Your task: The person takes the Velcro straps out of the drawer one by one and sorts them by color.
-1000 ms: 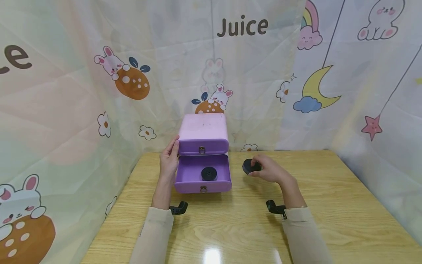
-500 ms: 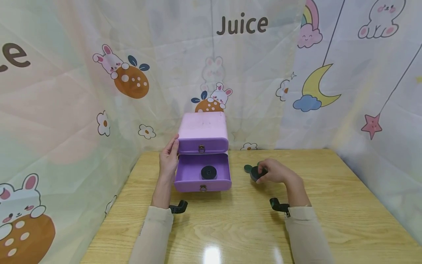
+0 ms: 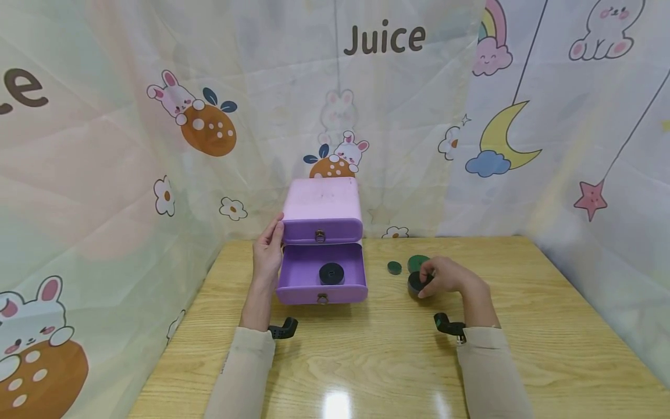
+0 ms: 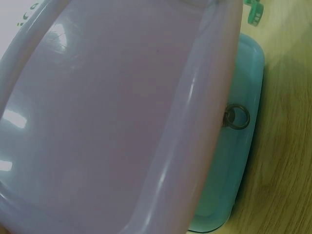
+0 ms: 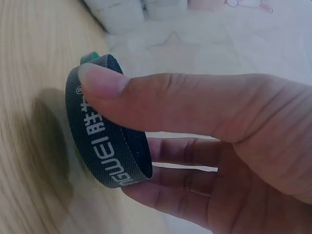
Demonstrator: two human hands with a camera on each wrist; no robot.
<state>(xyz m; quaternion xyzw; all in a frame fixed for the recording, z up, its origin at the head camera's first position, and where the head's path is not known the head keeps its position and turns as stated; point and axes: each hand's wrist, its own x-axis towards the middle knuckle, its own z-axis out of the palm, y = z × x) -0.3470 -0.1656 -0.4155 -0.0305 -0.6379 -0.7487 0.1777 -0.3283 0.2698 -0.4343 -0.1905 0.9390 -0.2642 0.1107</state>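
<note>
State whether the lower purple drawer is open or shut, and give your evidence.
Open: the lower drawer juts out past the upper drawer, showing a black roll inside.

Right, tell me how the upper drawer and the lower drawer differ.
The upper drawer is closed, while the lower drawer is pulled out. The upper drawer's inside is hidden, whereas the lower drawer's is exposed, with a black roll lying in it. Both have a purple front in the head view, with a ring pull at its middle.
</note>
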